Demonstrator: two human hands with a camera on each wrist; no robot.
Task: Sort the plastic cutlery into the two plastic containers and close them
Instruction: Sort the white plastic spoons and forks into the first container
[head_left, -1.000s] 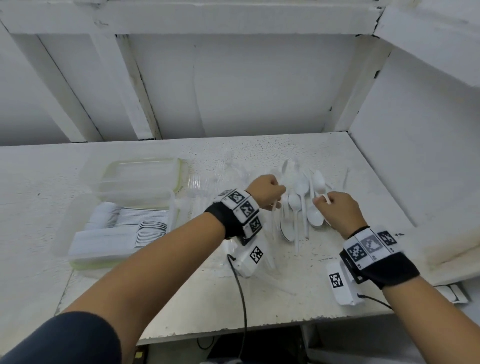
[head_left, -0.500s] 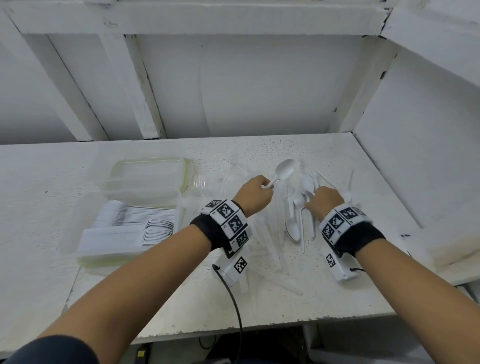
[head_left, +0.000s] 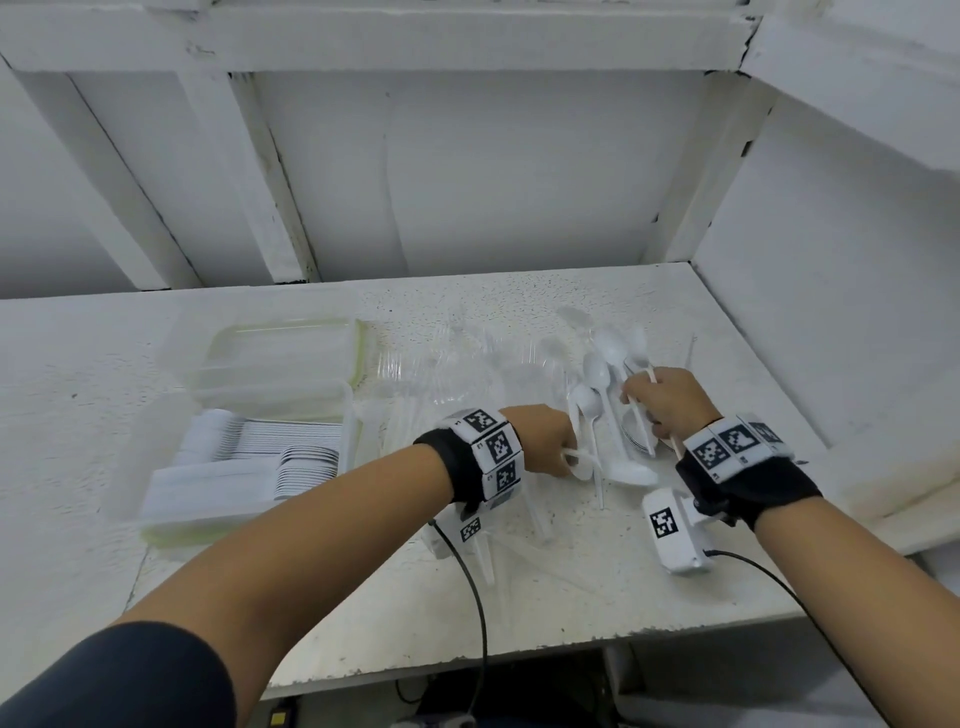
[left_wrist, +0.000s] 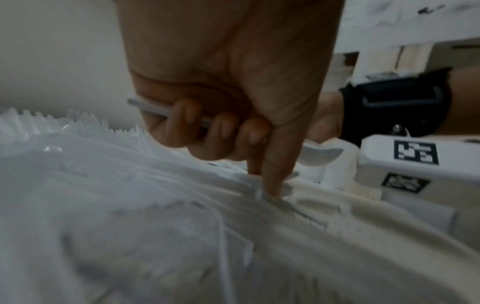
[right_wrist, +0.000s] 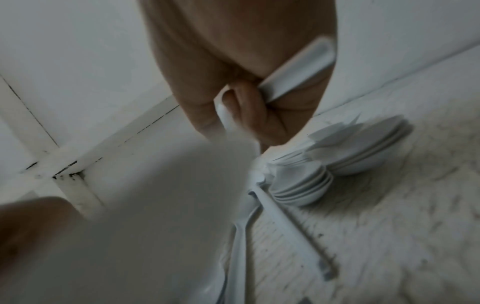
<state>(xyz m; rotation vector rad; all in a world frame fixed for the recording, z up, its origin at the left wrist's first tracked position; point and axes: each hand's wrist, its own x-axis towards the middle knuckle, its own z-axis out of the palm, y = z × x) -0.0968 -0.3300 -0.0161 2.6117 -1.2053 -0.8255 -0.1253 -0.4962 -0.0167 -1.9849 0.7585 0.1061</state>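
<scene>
At frame centre, the left hand (head_left: 540, 441) grasps a white spoon (left_wrist: 320, 156), its handle mostly hidden; the right hand (head_left: 667, 402) clenches spoon handles (right_wrist: 296, 70). Both containers (head_left: 270, 415) sit left; clear cutlery (head_left: 441, 364) barely shows.

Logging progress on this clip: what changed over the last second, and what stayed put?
The left hand dropped from the raised spoon position toward the near edge, gripping a white spoon low over the table. The right hand stayed at the spoon pile, holding spoon handles. The containers did not move.
</scene>
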